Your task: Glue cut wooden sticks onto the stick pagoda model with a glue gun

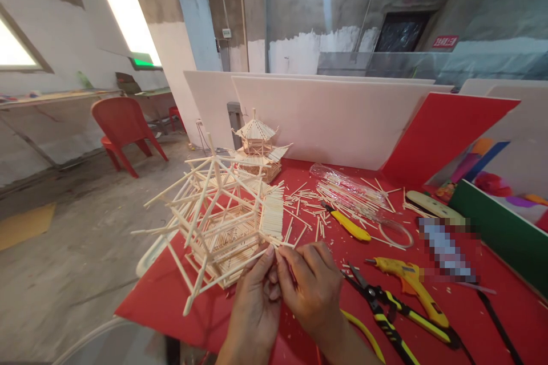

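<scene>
Laterally, the wooden-stick pavilion frame lies to the left and far side of the grip, on the red tabletop. The left hand is nearer to the frame; the right hand sits just to its right. The right thumb and forefinger are pinched together on a thin stick at the frame's near right corner. The left thumb is bent in beside them; whether it grips the stick or only steadies the beam cannot be told. The stick's long axis runs from far left to near right, outward from the corner, just on the near side of the slatted roof panel. The hot glue gun lies well apart, to the right.
</scene>
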Demonstrator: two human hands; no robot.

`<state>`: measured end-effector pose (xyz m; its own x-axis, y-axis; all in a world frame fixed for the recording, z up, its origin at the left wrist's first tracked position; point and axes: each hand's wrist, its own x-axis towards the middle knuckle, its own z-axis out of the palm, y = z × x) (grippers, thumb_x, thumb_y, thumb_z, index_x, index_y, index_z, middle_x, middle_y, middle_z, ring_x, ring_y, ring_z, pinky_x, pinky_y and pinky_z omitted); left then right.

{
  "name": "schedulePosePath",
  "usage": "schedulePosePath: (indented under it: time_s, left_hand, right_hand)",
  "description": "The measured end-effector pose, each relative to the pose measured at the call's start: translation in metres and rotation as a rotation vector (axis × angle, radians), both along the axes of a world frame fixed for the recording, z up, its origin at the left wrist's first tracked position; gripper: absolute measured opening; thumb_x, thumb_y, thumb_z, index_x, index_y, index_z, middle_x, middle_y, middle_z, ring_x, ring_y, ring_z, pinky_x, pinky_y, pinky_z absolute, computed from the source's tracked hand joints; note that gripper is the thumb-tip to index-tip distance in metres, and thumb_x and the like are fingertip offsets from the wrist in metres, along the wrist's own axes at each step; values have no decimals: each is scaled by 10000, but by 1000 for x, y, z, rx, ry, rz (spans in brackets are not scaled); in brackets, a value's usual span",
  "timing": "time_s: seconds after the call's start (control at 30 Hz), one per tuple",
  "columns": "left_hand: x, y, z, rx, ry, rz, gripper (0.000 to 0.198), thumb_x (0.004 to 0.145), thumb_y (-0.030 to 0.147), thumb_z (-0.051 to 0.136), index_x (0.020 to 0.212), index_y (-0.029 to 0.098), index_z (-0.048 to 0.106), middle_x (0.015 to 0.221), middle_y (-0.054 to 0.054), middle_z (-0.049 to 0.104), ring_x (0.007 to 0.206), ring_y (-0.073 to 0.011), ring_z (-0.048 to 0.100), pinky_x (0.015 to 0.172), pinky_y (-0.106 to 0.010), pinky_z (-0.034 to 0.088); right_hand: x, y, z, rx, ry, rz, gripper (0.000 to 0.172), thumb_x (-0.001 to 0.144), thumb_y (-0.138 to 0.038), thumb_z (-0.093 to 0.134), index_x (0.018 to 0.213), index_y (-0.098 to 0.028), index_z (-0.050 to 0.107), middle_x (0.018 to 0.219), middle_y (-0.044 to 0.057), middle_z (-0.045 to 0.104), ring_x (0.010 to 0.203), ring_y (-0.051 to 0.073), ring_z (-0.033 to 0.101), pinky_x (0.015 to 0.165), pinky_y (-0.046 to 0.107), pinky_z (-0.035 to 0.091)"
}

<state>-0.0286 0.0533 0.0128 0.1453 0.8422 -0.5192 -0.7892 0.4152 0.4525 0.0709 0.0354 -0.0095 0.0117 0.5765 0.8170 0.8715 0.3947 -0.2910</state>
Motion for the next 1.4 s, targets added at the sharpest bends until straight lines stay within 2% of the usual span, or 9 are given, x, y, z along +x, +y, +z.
schedulePosePath:
  time_s: [0.4, 0.57, 0.9, 1.4]
  left_hand:
    - [-1, 1, -4, 16, 3, -18, 330, 535, 191, 912, 633, 124, 604, 449, 63, 500, 400, -30, 407, 344, -121, 270]
    - [1, 0, -2, 10, 3, 9, 349, 488, 164, 922, 641, 120, 612, 450, 62, 510, 391, -25, 401, 339, -120, 265]
    - [3, -2, 2, -41, -1, 47, 260, 624, 139, 853, 629, 129, 593, 440, 70, 492, 369, -24, 391, 332, -124, 268]
    - [3, -3, 1, -9, -17, 29, 282, 604, 166, 880, 624, 119, 603, 442, 64, 491, 379, -25, 399, 334, -122, 276]
  right_hand:
    - [1, 0, -1, 11, 5, 24, 212, 873, -141, 659, 1085, -154, 661, 766, 49, 628, 702, 190, 493, 646, 344, 406]
    - [1, 0, -2, 22, -1, 12, 175, 888, -157, 646, 1061, -159, 667, 750, 47, 628, 689, 188, 496, 635, 337, 406]
    - [-1, 3, 2, 27, 7, 5, 134, 897, -156, 637, 1023, -161, 682, 756, 50, 640, 701, 181, 539, 653, 324, 440]
    - [0, 4, -1, 39, 3, -1, 132, 902, -172, 629, 1025, -171, 677, 739, 43, 630, 679, 178, 528, 646, 328, 430]
